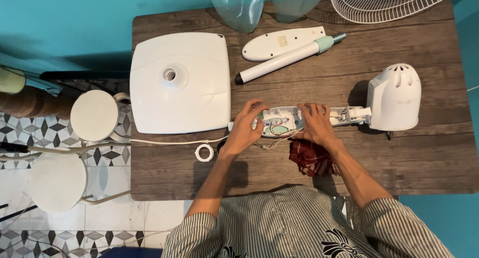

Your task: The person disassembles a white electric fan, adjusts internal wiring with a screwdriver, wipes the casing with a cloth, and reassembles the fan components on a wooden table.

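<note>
An opened white fan control housing (284, 119) lies on the wooden table (424, 153), its wires and small parts exposed. My left hand (245, 128) grips its left end. My right hand (313, 124) rests on its middle and right part, fingers pressing down. The housing joins a white fan motor head (395, 96) at the right. Thin coloured wires (273, 142) trail out below the housing toward me.
A white square fan base (180, 81), a white pole with a pale green collar (284, 59) and a white cover panel (280, 41) lie behind. Translucent blades (239, 8) and a wire grille (384, 3) sit at the far edge. Red cloth (310, 159), white cable (169, 142), stools (94, 115).
</note>
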